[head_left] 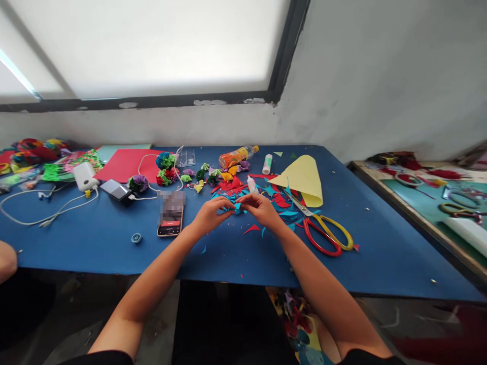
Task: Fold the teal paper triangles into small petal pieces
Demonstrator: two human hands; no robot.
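Observation:
My left hand and my right hand meet over the near middle of the blue table. Between their fingertips they pinch a small piece of blue paper; its exact shape is partly hidden by the fingers. Just beyond the hands lies a pile of red and blue paper scraps, with a white glue tube among them. To the right of my right hand rest large scissors with one red and one yellow handle, their blades pointing into the scraps.
A rolled yellow paper sheet, a glue stick and an orange drink bottle lie behind. On the left are a phone, a white charger with cables, a small round cap and paper flowers. Another person's limb shows at left.

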